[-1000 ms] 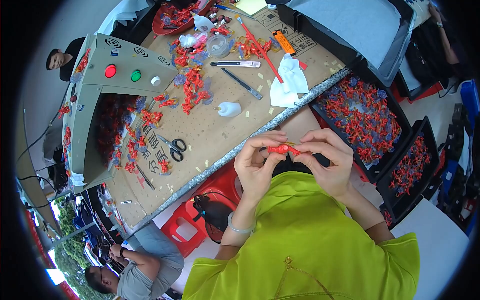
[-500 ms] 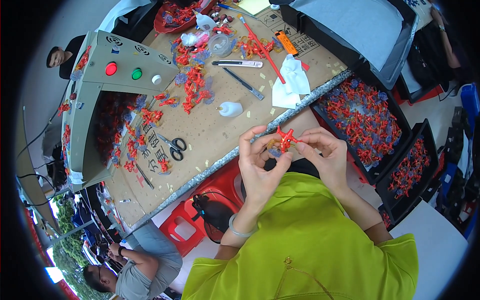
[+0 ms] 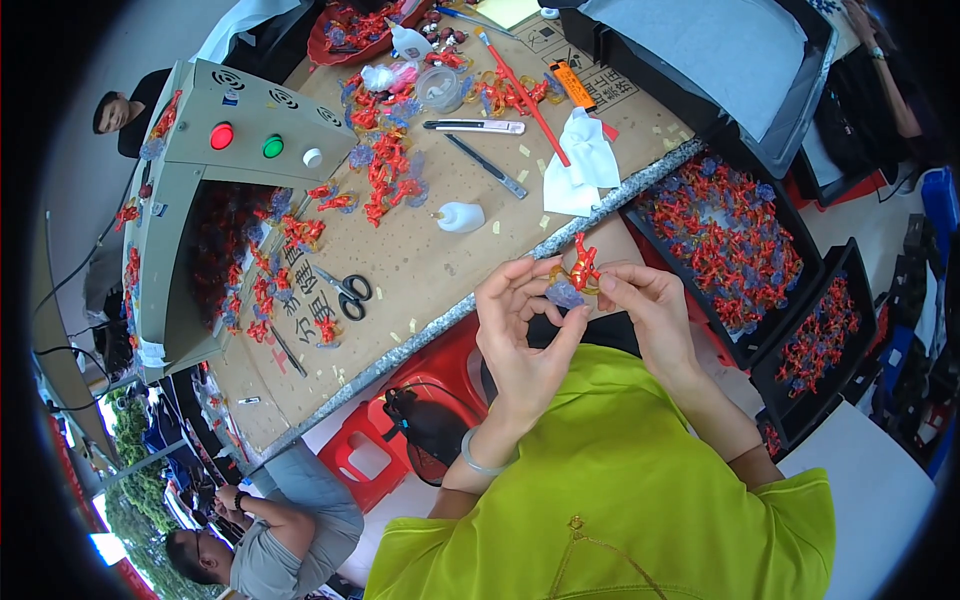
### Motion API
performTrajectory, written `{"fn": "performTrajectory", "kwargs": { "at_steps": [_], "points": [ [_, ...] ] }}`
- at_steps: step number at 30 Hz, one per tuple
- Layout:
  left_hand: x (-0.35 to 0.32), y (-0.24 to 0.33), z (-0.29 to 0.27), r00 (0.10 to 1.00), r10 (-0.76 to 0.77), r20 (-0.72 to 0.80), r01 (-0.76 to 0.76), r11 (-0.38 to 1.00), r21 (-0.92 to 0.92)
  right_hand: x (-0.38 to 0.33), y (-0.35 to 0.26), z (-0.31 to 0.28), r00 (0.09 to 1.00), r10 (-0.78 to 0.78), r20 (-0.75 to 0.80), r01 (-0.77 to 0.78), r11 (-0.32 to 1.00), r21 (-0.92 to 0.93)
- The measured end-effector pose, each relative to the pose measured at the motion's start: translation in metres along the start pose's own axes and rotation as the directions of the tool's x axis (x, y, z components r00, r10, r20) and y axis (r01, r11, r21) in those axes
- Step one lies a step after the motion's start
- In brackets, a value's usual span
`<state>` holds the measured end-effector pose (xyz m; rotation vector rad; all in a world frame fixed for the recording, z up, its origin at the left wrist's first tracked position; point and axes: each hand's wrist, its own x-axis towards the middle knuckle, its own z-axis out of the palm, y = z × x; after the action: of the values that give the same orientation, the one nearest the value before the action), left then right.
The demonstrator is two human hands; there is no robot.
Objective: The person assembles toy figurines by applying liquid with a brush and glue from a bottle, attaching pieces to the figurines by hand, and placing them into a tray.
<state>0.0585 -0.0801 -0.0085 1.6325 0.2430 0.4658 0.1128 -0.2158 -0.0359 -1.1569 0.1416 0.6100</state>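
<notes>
Just past the table's front edge, a small red figurine with a translucent purple and amber base is held up between my two hands. The fingertips of my left hand pinch around the base from the left. My right hand grips the figurine's other side between thumb and fingers. Fingertips partly cover its lower part. On the table nearby lie a white squeeze bottle, a white tissue and black-handled scissors.
Piles of similar figurines lie on the table, beside a cream box machine with coloured buttons. A utility knife and a red brush lie behind. Black trays of figurines stand at right. A person sits at lower left.
The figurine has been turned in my fingers; it now stands more upright, with the purple base lower and more in view. Both hands stay at nearly the same place.
</notes>
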Motion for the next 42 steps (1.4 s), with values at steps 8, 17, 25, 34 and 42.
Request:
{"fn": "performTrajectory", "kwargs": {
  "at_steps": [8,17,25,34,42],
  "points": [
    [0.001,0.0,-0.001,1.0,-0.006,-0.004,0.006,1.0,0.0,-0.003,-0.002,0.001,1.0,-0.013,0.008,0.013,1.0,0.01],
    [0.004,-0.003,-0.004,0.994,-0.106,0.025,0.109,0.98,-0.168,-0.009,-0.008,0.002,0.997,-0.078,0.017,0.077,0.996,0.046],
    [0.003,-0.005,-0.006,0.984,-0.172,0.054,0.18,0.947,-0.267,-0.012,-0.011,0.002,0.994,-0.091,0.052,0.087,0.994,0.067],
    [0.003,-0.003,-0.006,0.99,-0.139,0.026,0.14,0.943,-0.302,-0.008,-0.005,0.002,0.991,-0.13,0.038,0.13,0.992,0.001],
    [-0.005,-0.004,-0.006,0.989,0.139,0.045,-0.144,0.981,0.133,0.0,-0.011,0.0,0.952,-0.306,-0.016,0.296,0.932,-0.207]
  ]
}}
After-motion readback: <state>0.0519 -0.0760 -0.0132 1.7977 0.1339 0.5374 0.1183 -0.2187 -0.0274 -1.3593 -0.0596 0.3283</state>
